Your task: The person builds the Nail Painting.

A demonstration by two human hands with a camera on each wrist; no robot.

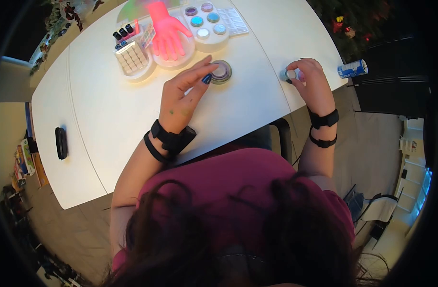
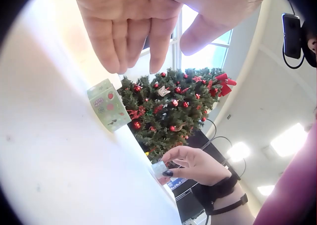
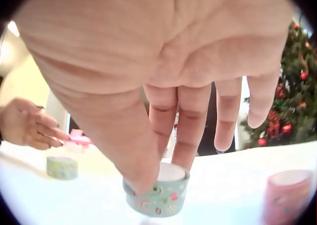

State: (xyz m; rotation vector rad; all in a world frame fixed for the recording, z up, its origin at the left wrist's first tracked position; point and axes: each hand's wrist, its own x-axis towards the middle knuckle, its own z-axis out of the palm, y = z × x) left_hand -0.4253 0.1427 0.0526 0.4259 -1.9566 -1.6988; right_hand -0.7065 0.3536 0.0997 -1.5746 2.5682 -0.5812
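My right hand pinches a pale green roll of decorative tape, printed with small flowers and cherries, between thumb and fingers at the table's right side. Beside it in the right wrist view stands a pink tape roll. My left hand hovers over the table with its fingers extended and holds nothing. Its fingertips overlap the edge of another green patterned tape roll in the head view. That same roll shows below the fingers in the left wrist view.
At the back stand a glowing pink hand model, a box of pale blocks, dark-capped bottles and a white stand with small round pots. A blue can lies at the right edge. A black case lies far left.
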